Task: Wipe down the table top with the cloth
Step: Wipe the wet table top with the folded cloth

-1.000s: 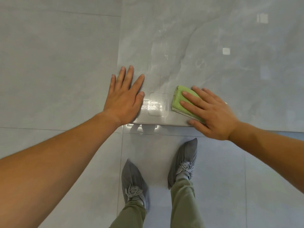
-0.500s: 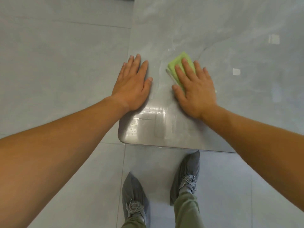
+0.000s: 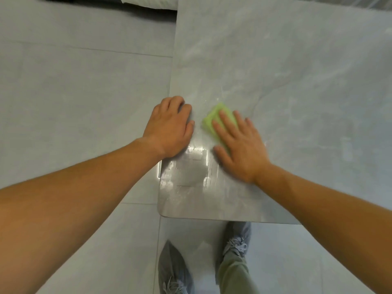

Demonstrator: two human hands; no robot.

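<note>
The folded green cloth lies on the grey marble-patterned table top, a little in from the table's left edge and up from its rounded near corner. The right hand lies flat on the cloth, fingers straight and slightly spread, pressing it down rather than gripping it. The left hand rests on the table's left edge just beside the cloth, fingers loosely bent, holding nothing. A wet sheen shows on the table below both hands. Grey shoe covers stand on the tiled floor below the table's near edge.
</note>
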